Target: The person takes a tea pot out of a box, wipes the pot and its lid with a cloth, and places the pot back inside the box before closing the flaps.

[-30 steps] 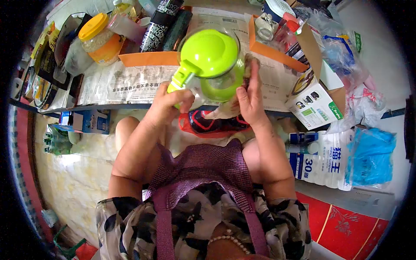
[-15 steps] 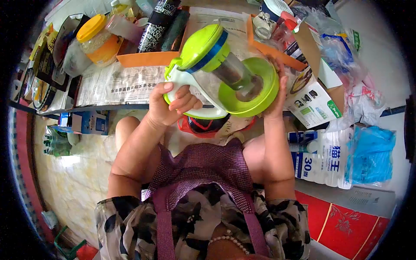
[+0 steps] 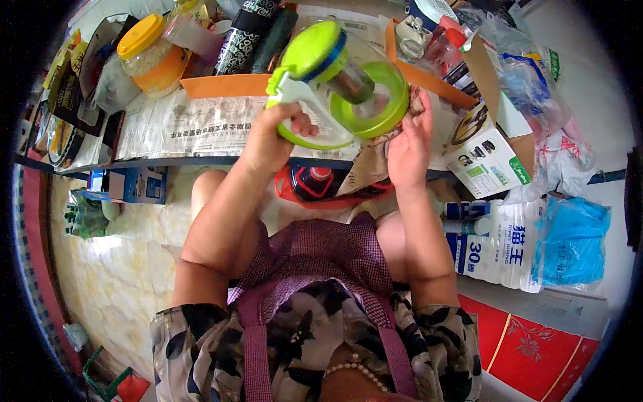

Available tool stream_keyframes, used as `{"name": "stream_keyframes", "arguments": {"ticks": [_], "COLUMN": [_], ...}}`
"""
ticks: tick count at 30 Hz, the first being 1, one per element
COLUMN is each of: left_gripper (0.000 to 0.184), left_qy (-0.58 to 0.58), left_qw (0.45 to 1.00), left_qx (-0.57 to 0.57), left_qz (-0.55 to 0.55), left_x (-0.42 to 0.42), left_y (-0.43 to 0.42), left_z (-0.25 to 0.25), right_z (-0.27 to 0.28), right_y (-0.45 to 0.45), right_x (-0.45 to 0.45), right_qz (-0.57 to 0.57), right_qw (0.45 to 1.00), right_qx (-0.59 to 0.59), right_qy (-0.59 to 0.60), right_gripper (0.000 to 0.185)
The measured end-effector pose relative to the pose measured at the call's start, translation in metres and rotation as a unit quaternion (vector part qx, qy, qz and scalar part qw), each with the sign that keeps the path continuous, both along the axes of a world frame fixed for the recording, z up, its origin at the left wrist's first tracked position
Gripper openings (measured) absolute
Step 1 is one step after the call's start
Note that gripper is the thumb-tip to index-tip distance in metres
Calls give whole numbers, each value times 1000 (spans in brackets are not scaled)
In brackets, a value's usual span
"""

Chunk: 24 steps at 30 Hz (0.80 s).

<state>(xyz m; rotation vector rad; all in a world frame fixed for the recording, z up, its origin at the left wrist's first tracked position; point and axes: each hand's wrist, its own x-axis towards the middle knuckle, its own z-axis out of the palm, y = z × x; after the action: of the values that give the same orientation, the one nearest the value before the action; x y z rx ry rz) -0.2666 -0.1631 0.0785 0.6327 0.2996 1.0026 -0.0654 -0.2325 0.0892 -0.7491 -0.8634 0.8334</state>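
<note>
A clear teapot [image 3: 355,84] with a lime-green lid, a dark inner strainer and a green base is held tilted over the shelf edge. My left hand [image 3: 276,134] is wrapped round its white and green handle, with the thumb hidden behind it. At the base's right side, my right hand [image 3: 410,144] presses a stained, light brown cloth [image 3: 372,167] against the green rim. The cloth hangs below the pot, and part of it shows between the fingers and the base.
Newspaper [image 3: 194,127] covers the low shelf. An orange-lidded jar [image 3: 151,57], an orange box [image 3: 224,87] with dark bottles and an open carton [image 3: 495,144] surround the pot. Below lies a red bag [image 3: 291,191] with a dark bottle; a white jug [image 3: 502,248] stands right.
The teapot has moved away from me and slightly left, with both hands following. More of the cloth now shows, hanging under the base beside my right hand.
</note>
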Motion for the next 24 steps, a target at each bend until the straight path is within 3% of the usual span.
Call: {"name": "stream_keyframes", "arguments": {"ticks": [1, 4, 5, 6, 7, 9, 12, 15, 16, 19, 20, 23, 24], "left_gripper": [9, 7, 7, 8, 8, 8, 9, 11, 10, 14, 15, 17, 17], "left_qy": [-24, -61, -58, -55, -53, -11, 7, 19, 38, 63, 66, 103, 118], "left_qw": [1000, 997, 997, 998, 998, 1000, 1000, 1000, 999, 995, 994, 989, 987], "left_qx": [-12, -54, -47, -41, -34, -8, 1, 2, 15, 47, 60, 77, 79], "left_qz": [-11, -4, 2, 8, 13, 24, 6, -23, -29, -54, -67, -78, -76], "left_x": [-2, -5, -6, -8, -8, -3, 4, 11, 12, 11, 9, 4, 2], "left_y": [5, 11, 12, 13, 14, 8, 1, -8, -13, -16, -16, -18, -19], "left_z": [-2, -1, -2, -4, -6, -4, -9, -9, -8, -10, -12, -6, -3], "right_z": [2, -13, -12, -5, 0, -2, -3, -3, 3, 19, 26, 23, 26], "right_y": [-1, -5, -9, -12, -15, -16, -10, -2, -4, 0, -5, 5, 2], "right_x": [-5, -13, -18, -19, -29, -45, -45, -37, -34, -19, -16, 5, 11], "right_qz": [-4, -77, -98, -127, -132, -94, -121, -222, -266, -277, -258, -271, -247], "right_qw": [1000, 944, 907, 814, 751, 674, 665, 674, 638, 682, 708, 787, 815], "right_qx": [-10, -2, -9, 19, 34, 24, 50, 74, 58, 53, 13, 66, 36], "right_qy": [-11, -321, -410, -566, -646, -732, -735, -701, -720, -674, -657, -550, -523], "right_gripper": [60, 60, 61, 65, 69, 65, 64, 63, 62, 60, 53, 47, 42]}}
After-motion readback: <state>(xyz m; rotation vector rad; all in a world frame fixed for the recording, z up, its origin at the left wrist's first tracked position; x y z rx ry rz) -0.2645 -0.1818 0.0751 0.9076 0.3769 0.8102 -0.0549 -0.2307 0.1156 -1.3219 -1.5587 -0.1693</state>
